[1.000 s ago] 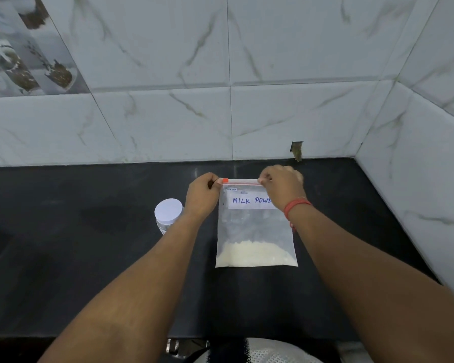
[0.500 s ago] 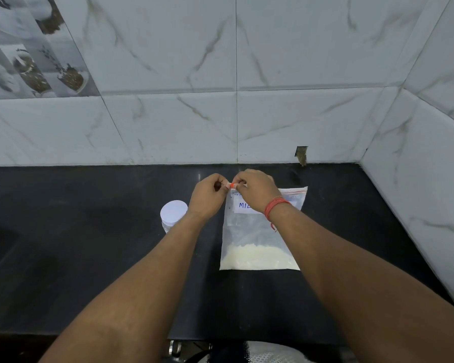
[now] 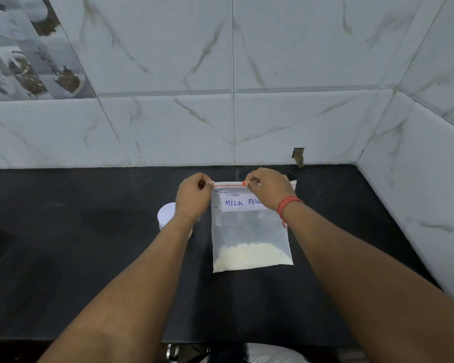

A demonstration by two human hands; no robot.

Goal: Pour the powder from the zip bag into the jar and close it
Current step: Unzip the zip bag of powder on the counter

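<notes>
Zip bag [image 3: 249, 231]: a clear plastic bag lying flat on the black counter [image 3: 89, 244], its sealed top edge toward the tiled wall [image 3: 233, 113] and its bottom edge toward the person.
Powder [image 3: 249, 258]: a pale cream heap settled along the bag's bottom edge, filling only the lowest part of it.
Label [image 3: 243, 203]: a white strip across the upper part of the bag with blue handwriting; "MILK POW" reads, the rest is hidden by the right hand.
Slider [image 3: 244, 182]: a small orange piece on the bag's top seal, partway along it, nearer the middle than either corner.
Left hand [image 3: 193, 196]: at the bag's top left corner, fingers curled in, thumb and fingertips pinching that corner of the seal.
Right hand [image 3: 269, 189]: over the bag's upper right part, fingers curled, tips pinched on the seal right at the orange slider.
Wristband [image 3: 287, 205]: red threads round the right wrist, lying over the bag's right edge.
Jar [image 3: 167, 216]: just left of the bag, mostly hidden behind the left wrist; its white lid is on and only a sliver of clear body shows below it.
Wall gap [image 3: 298, 155]: a small dark notch at the base of the tiles, beyond the bag's top right corner.
</notes>
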